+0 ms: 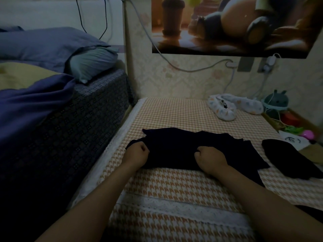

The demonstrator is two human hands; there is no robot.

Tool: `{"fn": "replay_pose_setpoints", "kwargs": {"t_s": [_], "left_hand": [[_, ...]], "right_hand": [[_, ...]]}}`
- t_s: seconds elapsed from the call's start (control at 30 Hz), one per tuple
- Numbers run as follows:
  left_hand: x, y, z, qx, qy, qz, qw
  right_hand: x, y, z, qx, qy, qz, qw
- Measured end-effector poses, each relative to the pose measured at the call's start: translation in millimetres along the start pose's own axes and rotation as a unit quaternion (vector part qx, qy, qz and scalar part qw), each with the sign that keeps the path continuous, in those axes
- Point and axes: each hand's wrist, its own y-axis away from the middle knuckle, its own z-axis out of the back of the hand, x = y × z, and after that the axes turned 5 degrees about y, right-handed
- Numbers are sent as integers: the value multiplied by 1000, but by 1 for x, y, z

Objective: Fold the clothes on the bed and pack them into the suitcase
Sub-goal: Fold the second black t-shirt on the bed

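— Hands first, from the head view?

— The left hand [137, 152] and the right hand [210, 158] are both curled tight. Each grips the near part of a dark garment [174, 147] spread on the bed [174, 110].

— Which step?

— Folding, I'd judge, and early. The next move calls for lifting both grips together and laying the cloth over evenly. Another dark piece [288, 161] waits to its right. No suitcase shows.
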Motion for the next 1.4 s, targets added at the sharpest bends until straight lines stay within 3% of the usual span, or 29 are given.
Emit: {"fn": "replay_pose_setpoints", "kwargs": {"t_s": [0.07, 0.13, 0.2, 0.3, 0.43, 0.53, 0.63, 0.77, 0.83, 0.9, 0.97, 1.0, 1.1, 1.3, 1.4], "left_hand": [[-3, 0, 0, 13, 29, 13, 999], [-5, 4, -2, 77, 24, 35, 996], [-5, 10, -5, 106, -58, -3, 993], [-6, 16, -7, 53, -125, -35, 990], [-9, 13, -1, -45, 115, -59, 991], [-10, 18, 10, 11, 259, -53, 964], [-4, 24, 16, 57, 206, -52, 975], [10, 25, 30, 141, 325, -51, 934], [16, 23, 33, 170, 298, -5, 939], [17, 28, 29, 155, 238, 47, 958], [20, 31, 22, 127, 162, 14, 978], [21, 31, 18, 121, 140, -12, 983], [17, 32, 13, 104, 96, -40, 989], [0, 35, 5, 63, 119, -61, 989], [1, 33, 14, 77, 128, -72, 986]], "right_hand": [[0, 0, 0, 12, 8, 19, 1000], [2, 0, -1, 14, 18, 33, 999], [2, 0, -4, 1, 21, 51, 998], [1, 1, -7, -24, 45, 61, 997], [-5, 3, 0, -28, 53, 68, 996], [-8, 4, 5, -10, 39, 79, 996], [-14, 7, 7, 41, 15, 100, 994], [-20, 19, 20, 133, -89, 125, 979], [-25, 26, 27, 143, -161, 98, 972], [-39, 30, 28, 102, -151, 61, 981], [-59, 34, 25, 65, 25, -29, 997], [-69, 37, 24, 64, 112, -95, 987], [-87, 52, 25, 70, 158, -206, 963], [-101, 61, 21, 16, 28, -106, 994], [-111, 69, 35, -56, 43, -77, 995]]}}
